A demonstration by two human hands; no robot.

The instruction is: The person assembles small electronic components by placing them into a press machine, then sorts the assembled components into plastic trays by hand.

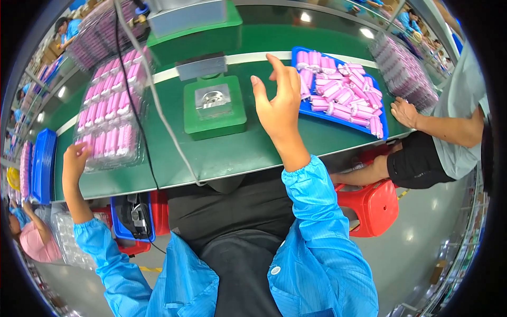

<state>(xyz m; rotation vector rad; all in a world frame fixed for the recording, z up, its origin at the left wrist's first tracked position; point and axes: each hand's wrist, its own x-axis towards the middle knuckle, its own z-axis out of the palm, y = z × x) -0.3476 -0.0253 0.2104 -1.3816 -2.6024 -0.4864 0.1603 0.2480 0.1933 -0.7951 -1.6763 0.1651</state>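
My left hand [75,161] is at the near left corner of a clear plastic blister tray [138,153]. Its thumb and fingers are curled together at the end of a pink cylinder [87,142], which sits in that tray beside others in rows. My right hand [280,100] is raised over the bench, thumb and fingers apart, holding nothing. Right of it lies a blue tray [384,127] heaped with loose pink-and-white cylinders [343,95]. Between my hands stands a green press base [214,127] with a metal fixture [213,100], under a green and grey upper block [193,26].
A grey cable [165,108] and a black one cross the green bench [163,171]. Stacked blue trays [43,166] stand at the left edge. At the right, another person's hand [404,112] rests near stacked clear trays [404,74]. A red stool [375,208] is below.
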